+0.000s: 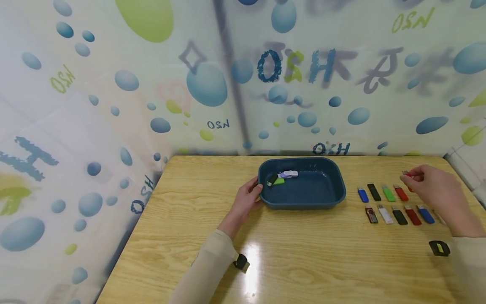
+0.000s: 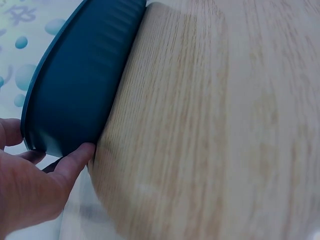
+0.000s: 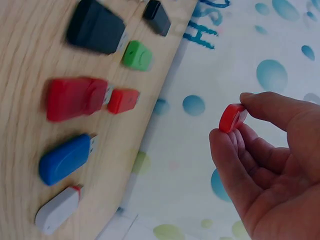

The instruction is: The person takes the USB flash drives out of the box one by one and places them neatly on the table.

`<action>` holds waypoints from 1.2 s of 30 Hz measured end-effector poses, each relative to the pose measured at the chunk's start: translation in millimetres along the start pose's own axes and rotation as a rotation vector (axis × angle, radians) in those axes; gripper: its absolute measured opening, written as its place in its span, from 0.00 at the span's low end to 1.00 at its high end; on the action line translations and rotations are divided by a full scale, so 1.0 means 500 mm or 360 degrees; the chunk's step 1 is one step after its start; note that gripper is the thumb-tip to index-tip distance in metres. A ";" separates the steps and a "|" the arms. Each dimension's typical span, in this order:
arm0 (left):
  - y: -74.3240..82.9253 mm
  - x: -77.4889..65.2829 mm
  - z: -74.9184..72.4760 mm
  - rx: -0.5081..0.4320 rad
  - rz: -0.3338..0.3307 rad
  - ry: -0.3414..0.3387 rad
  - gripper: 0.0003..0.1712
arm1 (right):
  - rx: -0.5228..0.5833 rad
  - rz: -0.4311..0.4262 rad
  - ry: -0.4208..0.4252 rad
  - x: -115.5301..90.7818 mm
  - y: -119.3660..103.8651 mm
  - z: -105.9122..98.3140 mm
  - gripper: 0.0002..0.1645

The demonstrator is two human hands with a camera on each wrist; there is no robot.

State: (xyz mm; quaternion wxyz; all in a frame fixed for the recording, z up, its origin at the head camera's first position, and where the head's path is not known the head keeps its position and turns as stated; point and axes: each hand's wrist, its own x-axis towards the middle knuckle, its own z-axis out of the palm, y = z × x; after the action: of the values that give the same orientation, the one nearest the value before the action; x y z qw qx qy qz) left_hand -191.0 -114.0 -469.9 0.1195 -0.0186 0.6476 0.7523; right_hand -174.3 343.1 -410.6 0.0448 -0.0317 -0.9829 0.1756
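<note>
From where I stand, the left hand (image 1: 246, 200) has hold of the navy tub (image 1: 315, 192) at its nine o'clock end, thumb near the rim and fingers bent against the outer wall. The right hand (image 1: 442, 194) is out at three o'clock from the tub, pinching a small red memory stick (image 3: 233, 117) between thumb and finger, up off the wooden table (image 1: 322, 261).

Inside the tub, bunched toward nine o'clock, are a black stick (image 1: 272, 180), a lime stick (image 1: 279, 181) partly under it, and some white and lilac plastic (image 1: 291, 173) that could be one stick or two; I can't tell.

More sticks lie between tub and right hand, in two rows. The far row, just past three o'clock, runs outward from the tub: blue stick (image 1: 363, 195), slim black stick (image 1: 373, 192), green stick (image 1: 388, 193), scarlet stick (image 1: 400, 193). The nearer row, around half past three: maroon-and-silver stick (image 1: 371, 215), white stick (image 1: 385, 215), dark stick (image 1: 399, 216), deep-red stick (image 1: 413, 215), second blue stick (image 1: 426, 214) and, partly behind the hand, a pale grey stick (image 3: 59, 210).

At twelve o'clock, behind the table, hangs a bubble-printed sheet (image 1: 206, 86).
</note>
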 end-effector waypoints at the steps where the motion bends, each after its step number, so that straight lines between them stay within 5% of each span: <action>1: 0.000 0.000 -0.001 0.0002 0.0005 -0.0004 0.28 | -0.0008 -0.0003 -0.0001 0.000 0.004 -0.001 0.27; 16: -0.002 -0.001 -0.005 0.0032 0.0007 -0.0003 0.28 | -0.0042 0.0036 -0.0016 0.009 0.059 0.017 0.24; 36: 0.001 0.000 -0.003 0.0066 -0.0039 0.0031 0.28 | -0.0113 0.0163 -0.0216 0.027 0.087 0.042 0.24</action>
State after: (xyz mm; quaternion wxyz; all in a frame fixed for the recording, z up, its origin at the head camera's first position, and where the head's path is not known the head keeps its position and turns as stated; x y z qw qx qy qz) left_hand -191.1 -115.6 -469.9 0.1227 -0.0315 0.6638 0.7371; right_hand -187.6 377.6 -444.1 -0.0320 -0.0715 -0.9864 0.1444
